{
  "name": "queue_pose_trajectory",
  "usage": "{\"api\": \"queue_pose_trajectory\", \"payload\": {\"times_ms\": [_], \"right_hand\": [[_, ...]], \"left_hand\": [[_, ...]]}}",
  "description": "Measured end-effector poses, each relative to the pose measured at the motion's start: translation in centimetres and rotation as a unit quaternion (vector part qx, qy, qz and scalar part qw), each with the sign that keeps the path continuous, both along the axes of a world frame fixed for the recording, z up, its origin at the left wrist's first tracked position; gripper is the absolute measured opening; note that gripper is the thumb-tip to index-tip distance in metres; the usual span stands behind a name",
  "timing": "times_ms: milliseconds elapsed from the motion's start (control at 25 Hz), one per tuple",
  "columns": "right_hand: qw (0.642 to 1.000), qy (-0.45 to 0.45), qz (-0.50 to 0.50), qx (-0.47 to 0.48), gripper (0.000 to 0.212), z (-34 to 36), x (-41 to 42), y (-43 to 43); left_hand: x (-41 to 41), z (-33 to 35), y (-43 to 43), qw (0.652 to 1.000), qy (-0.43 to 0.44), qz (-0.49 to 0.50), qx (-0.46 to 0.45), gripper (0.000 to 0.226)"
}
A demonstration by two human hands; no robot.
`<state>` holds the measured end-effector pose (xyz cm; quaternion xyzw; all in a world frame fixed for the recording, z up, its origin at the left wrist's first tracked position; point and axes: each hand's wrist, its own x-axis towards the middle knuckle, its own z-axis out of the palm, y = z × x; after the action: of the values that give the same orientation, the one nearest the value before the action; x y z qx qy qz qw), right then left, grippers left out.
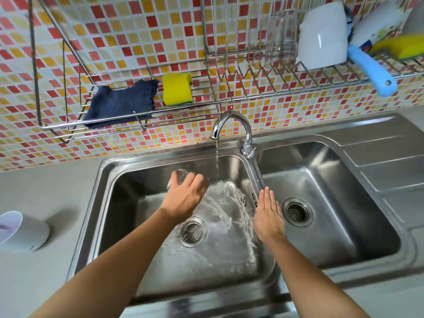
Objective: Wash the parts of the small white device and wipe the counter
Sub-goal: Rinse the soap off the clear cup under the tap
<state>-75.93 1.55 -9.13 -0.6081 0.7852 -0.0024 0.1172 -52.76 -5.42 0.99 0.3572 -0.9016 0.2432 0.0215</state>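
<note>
My left hand is over the left sink basin, just left of the water stream, and grips a small clear rounded part that is blurred by motion. My right hand is flat with fingers together and straight, held over the divider between the two basins, holding nothing. Water runs from the chrome faucet and splashes across the left basin floor. The small white device body lies on its side on the grey counter at the far left.
A dark blue cloth and a yellow sponge sit on the wire rack over the sink. The right rack holds a white part, a clear container, a blue brush and another yellow sponge. The right basin is dry.
</note>
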Motion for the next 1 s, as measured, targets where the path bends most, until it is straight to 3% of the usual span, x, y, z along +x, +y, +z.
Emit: {"api": "queue_pose_trajectory", "payload": {"times_ms": [200, 280, 360, 400, 440, 520, 600, 680, 840, 920, 1000], "right_hand": [[1.000, -0.010, -0.001, -0.001, 0.057, 0.6, 0.2, 0.1], [1.000, -0.013, 0.003, -0.009, 0.056, 0.9, 0.7, 0.2], [1.000, -0.010, 0.018, -0.023, 0.055, 1.2, 2.0, 0.5], [0.999, -0.008, 0.030, -0.033, 0.055, 1.4, 3.0, 0.6], [0.998, -0.006, 0.045, -0.040, 0.055, 1.5, 4.0, 0.8], [0.996, -0.010, 0.078, -0.045, 0.062, 2.0, 6.6, 1.0], [0.992, -0.025, 0.109, -0.056, 0.071, 2.6, 10.0, 0.8], [0.986, -0.042, 0.145, -0.064, 0.063, 3.7, 14.3, 0.2], [0.969, -0.103, 0.206, -0.086, 0.065, 5.2, 26.0, -1.4], [0.959, -0.126, 0.239, -0.087, 0.086, 4.7, 32.2, -1.8], [0.954, -0.129, 0.257, -0.082, 0.086, 4.5, 37.1, -1.8]], "left_hand": [[0.8, 1.3, 0.6, 0.984, -0.110, -0.134, -0.051, 0.062], [0.9, 2.3, 0.9, 0.993, -0.078, -0.086, -0.012, 0.069], [1.5, 2.8, 1.2, 0.989, 0.045, 0.057, 0.133, 0.077], [2.1, 3.0, 1.5, 0.951, 0.153, 0.136, 0.232, 0.081], [3.0, 2.9, 1.6, 0.892, 0.271, 0.182, 0.312, 0.085], [5.5, 2.9, 1.9, 0.777, 0.431, 0.230, 0.396, 0.086], [8.5, 3.3, 2.3, 0.707, 0.487, 0.256, 0.445, 0.084], [11.7, 4.4, 2.7, 0.672, 0.533, 0.222, 0.464, 0.084], [20.5, 9.4, 2.8, 0.679, 0.582, 0.188, 0.405, 0.062], [25.9, 11.6, 2.1, 0.700, 0.585, 0.201, 0.358, 0.074], [30.8, 13.2, 1.3, 0.713, 0.592, 0.215, 0.309, 0.078]]}}
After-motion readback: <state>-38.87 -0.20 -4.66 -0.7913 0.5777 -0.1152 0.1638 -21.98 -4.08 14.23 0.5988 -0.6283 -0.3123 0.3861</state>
